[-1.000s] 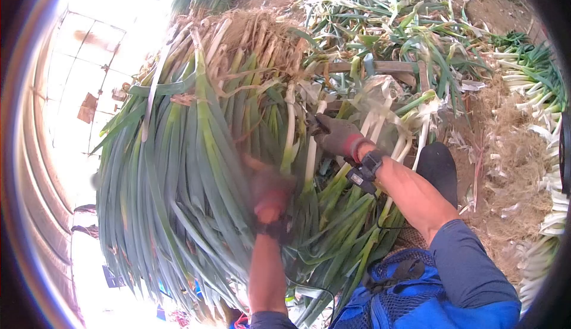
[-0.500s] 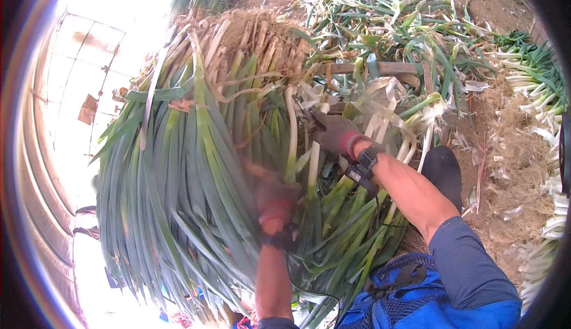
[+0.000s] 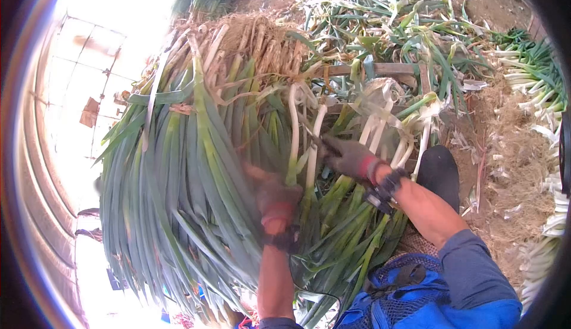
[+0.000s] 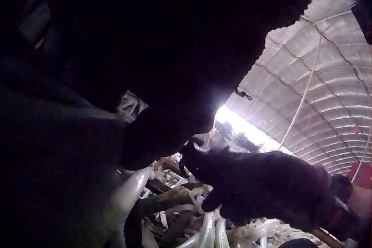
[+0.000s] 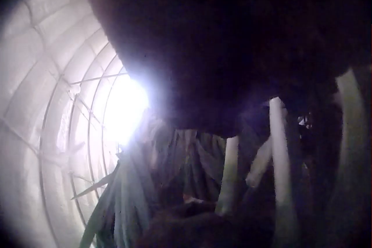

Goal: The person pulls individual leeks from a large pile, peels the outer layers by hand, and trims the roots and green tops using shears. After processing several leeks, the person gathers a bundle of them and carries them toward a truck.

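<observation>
Long green onions (image 3: 172,168) lie heaped in front of me, root ends away and leaves toward me. In the head view my gloved left hand (image 3: 276,198), slightly blurred, grips at the lower end of a pale onion stalk (image 3: 294,129). My gloved right hand (image 3: 351,157) is beside it, fingers curled round a thin, dark hand tool (image 3: 307,128) pointing up and left. The tool's tip comes close to a second white stalk (image 3: 315,132). Dark glove shapes fill much of both wrist views; the left wrist view shows my right hand (image 4: 261,187) above pale stalks (image 4: 208,230).
Stripped leaves (image 3: 386,25) cover the ground beyond a wooden bar (image 3: 392,68). Several white stalks (image 3: 372,127) lie right of my hands. A row of cleaned onions (image 3: 532,79) runs along the right edge, beside loose roots (image 3: 517,162). A dark shoe (image 3: 439,177) stands near my right forearm.
My right hand has moved down and to the right with the tool, away from the stalk tops. My left hand has shifted slightly right and down.
</observation>
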A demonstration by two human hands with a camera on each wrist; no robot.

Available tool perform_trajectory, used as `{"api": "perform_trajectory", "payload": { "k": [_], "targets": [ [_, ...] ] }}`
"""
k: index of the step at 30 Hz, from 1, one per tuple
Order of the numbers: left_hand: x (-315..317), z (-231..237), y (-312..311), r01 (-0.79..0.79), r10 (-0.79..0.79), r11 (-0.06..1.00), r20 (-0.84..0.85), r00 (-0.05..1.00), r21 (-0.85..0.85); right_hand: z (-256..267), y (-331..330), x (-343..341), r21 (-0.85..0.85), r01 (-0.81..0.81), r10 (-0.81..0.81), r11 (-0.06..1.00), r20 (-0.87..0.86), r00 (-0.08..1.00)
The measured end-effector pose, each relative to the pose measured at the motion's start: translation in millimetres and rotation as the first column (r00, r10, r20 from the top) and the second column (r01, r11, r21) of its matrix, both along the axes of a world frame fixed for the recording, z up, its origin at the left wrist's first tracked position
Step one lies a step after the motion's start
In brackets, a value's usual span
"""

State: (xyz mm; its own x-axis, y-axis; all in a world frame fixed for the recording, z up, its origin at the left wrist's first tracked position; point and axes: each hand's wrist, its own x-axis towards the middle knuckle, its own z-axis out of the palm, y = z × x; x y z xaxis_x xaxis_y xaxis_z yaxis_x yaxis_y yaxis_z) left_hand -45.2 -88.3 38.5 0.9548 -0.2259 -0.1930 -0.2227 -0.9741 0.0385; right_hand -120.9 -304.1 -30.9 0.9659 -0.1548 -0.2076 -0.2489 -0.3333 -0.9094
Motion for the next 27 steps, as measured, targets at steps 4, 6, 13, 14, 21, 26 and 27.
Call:
{"api": "perform_trajectory", "payload": {
  "k": [4, 6, 13, 14, 21, 26, 27],
  "targets": [
    [-3, -10, 6, 0.053, -0.053, 0.998, 0.000, 0.999, 0.037, 6, 17, -71, 0.022, -0.187, 0.187, 0.982, 0.000, 0.982],
    [-16, -10, 0, 0.029, -0.029, 0.995, -0.009, 1.000, 0.093, 2, 18, -99, -0.066, -0.232, 0.233, 0.971, 0.019, 0.972],
    [-67, 1, 0, 0.294, -0.211, 0.915, -0.294, 0.932, 0.275, 15, -16, -147, -0.198, -0.051, 0.033, 0.979, -0.092, 0.995],
    [-66, 5, 8, 0.318, -0.279, 0.929, -0.209, 0.937, 0.187, 24, -24, -152, -0.222, -0.008, -0.016, 0.975, -0.109, 0.994],
    [41, 112, -5, 0.322, -0.309, 0.936, 0.778, 0.548, 0.144, 34, -26, -163, -0.010, 0.045, -0.043, 0.999, 0.128, 0.991],
    [119, 118, -30, -0.016, -0.186, 0.960, 0.681, 0.708, 0.278, 57, 12, -150, -0.027, -0.143, 0.145, 0.989, 0.267, 0.953],
    [123, 117, -34, -0.030, -0.159, 0.963, 0.655, 0.739, 0.267, 60, 12, -144, -0.024, -0.145, 0.147, 0.989, 0.247, 0.958]
  ]
}}
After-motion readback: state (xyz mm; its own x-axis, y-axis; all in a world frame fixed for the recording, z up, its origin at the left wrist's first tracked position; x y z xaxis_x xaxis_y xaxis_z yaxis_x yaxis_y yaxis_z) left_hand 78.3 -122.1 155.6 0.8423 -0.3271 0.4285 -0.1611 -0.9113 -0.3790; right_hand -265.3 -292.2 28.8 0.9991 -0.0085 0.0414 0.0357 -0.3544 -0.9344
